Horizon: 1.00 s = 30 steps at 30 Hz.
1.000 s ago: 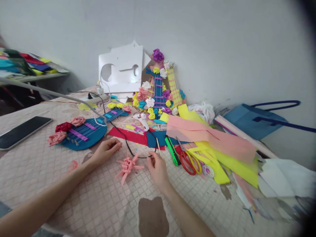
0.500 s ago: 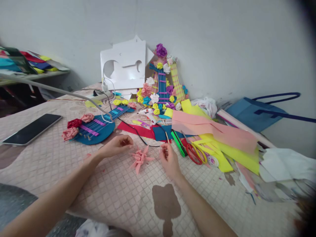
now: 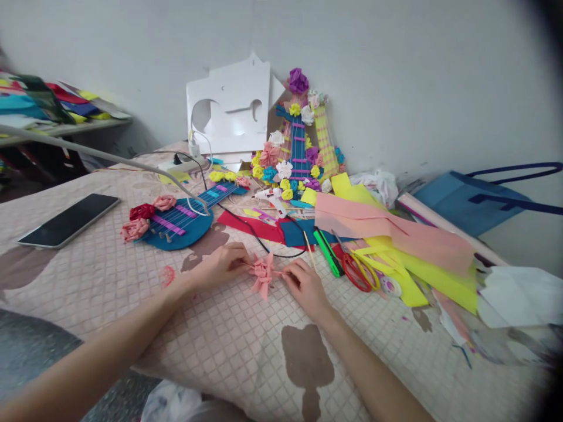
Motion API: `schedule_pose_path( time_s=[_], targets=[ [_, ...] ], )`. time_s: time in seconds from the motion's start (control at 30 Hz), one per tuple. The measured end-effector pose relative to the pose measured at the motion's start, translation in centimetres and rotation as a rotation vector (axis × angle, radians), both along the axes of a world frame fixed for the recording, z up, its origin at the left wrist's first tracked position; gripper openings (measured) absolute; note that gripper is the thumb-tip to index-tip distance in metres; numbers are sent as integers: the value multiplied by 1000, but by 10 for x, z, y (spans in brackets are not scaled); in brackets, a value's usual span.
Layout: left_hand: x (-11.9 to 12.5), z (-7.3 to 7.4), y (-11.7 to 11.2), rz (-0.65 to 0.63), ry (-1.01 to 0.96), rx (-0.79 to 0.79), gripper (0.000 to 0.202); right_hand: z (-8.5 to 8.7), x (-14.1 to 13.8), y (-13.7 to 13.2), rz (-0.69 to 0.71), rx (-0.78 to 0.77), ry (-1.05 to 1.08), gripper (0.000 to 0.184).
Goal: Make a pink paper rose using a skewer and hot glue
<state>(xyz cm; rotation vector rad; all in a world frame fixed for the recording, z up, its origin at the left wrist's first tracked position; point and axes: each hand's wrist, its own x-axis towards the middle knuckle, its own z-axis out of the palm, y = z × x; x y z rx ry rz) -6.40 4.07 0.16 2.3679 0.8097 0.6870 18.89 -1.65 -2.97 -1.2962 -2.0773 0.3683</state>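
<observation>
Between my two hands sits a pink paper flower (image 3: 263,273) with pointed strips sticking out all around. My left hand (image 3: 231,261) pinches a strip on its left side. On the other side, my right hand (image 3: 305,284) has its fingers closed on a strip that reaches out to the right. The strips between the hands look pulled straight. Just behind lie the black cord (image 3: 288,256) of a white glue gun (image 3: 273,200) and a thin wooden stick (image 3: 309,249).
A blue paper guitar (image 3: 187,225) with paper roses lies back left, near a phone (image 3: 70,220). To the right are a green cutter (image 3: 328,253), red-and-yellow scissors (image 3: 358,269) and pink paper sheets (image 3: 387,223). Decorated guitars (image 3: 299,146) lean against the wall.
Both hands have closed in on the pink flower and taken hold of its strips on either side; before, they were apart from it. The whole view has shifted slightly.
</observation>
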Motion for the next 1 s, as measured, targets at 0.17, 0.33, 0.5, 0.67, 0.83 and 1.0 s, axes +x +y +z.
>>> schedule_pose_path(
  time_s=[0.17,0.33,0.5,0.67,0.83,1.0],
  targets=[
    [1,-6,-2,41,10,79,14,3,-2,-3,-20,-4,55,9],
    [1,-9,-5,41,5,114,12,11,13,1,-250,123,-15,8],
    [1,-3,-9,19,-29,117,8,9,31,12,-458,126,-158,9],
    [-3,5,-11,26,-74,120,17,-3,37,20,-489,93,-165,17],
    [-8,6,-16,148,-161,148,9,1,40,10,-469,145,-80,27],
    [-4,-3,-46,209,-155,138,5,15,26,-13,-337,186,7,18]
  ],
)
